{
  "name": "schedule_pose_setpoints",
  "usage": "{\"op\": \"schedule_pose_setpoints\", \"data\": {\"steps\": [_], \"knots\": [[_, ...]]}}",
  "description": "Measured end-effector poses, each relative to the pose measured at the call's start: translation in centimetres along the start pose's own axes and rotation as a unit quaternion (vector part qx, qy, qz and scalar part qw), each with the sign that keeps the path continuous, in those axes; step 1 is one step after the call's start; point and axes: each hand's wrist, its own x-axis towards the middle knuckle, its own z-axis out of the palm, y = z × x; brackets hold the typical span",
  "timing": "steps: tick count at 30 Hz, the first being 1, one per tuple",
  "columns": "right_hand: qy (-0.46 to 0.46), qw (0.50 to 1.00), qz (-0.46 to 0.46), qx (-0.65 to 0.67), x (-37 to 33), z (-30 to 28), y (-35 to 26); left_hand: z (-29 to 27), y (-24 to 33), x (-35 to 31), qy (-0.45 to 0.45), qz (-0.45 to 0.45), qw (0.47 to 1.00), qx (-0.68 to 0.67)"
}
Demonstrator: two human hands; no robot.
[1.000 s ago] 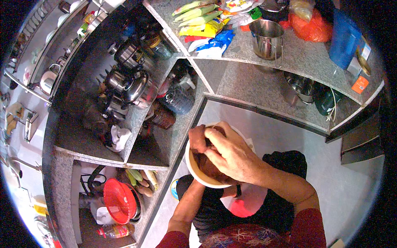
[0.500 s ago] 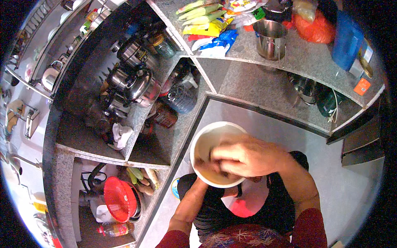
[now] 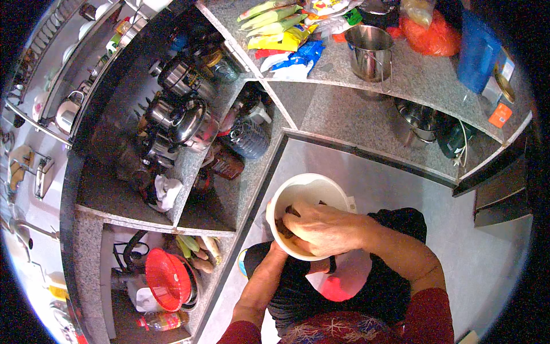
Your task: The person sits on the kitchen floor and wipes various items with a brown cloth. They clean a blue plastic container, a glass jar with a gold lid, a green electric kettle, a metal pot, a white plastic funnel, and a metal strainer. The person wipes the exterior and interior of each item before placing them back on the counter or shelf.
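A deep white plastic tub (image 3: 312, 186) with a small tab on its rim is held over my lap. My left hand (image 3: 278, 250) grips it from the lower left side, most of its fingers hidden behind the wall. Inside the tub, my right hand (image 3: 321, 227) reaches down with bent fingers closed together at the left part. Dark brown bits (image 3: 285, 225) show around those fingertips, too small and covered to name. What the fingers pinch is hidden.
Ahead, a stone counter (image 3: 321, 74) carries corn cobs (image 3: 275, 22), bags, a steel pot (image 3: 369, 54) and a blue container (image 3: 478, 54). Shelves on the left hold steel pots (image 3: 195, 123), a water bottle (image 3: 249, 137) and a red basket (image 3: 167, 279). Grey floor (image 3: 458, 252) surrounds me.
My right hand has moved slightly left and deeper into the tub, and its blur is gone. The tub has turned and tilted slightly, bringing its rim tab into sight. The view has shifted a little.
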Motion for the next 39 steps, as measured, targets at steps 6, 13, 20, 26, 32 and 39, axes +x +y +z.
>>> {"op": "schedule_pose_setpoints", "data": {"steps": [6,13,20,26,32,39], "knots": [[-0.131,0.947,-0.061,0.285,-1.1,-5.4,0.0,1.6,0.2,0.0,-0.022,-0.012,1.000,0.004],[0.249,0.922,-0.123,0.272,0.6,-1.4,-2.2,3.6,0.0,0.8,-0.017,0.036,0.998,0.053],[0.283,0.941,-0.100,-0.153,1.2,-2.6,0.5,3.3,0.7,-0.3,-0.007,0.063,0.991,0.121],[0.283,0.938,0.038,-0.194,0.8,-2.7,3.7,6.0,2.2,0.8,-0.060,0.046,0.980,0.184],[0.208,0.964,0.140,-0.086,-1.8,-2.2,4.6,4.8,4.8,1.1,-0.048,0.209,0.801,0.559],[0.247,0.956,0.118,-0.105,-1.8,-2.9,5.2,3.5,3.9,0.9,-0.203,0.203,0.801,0.525]]}}
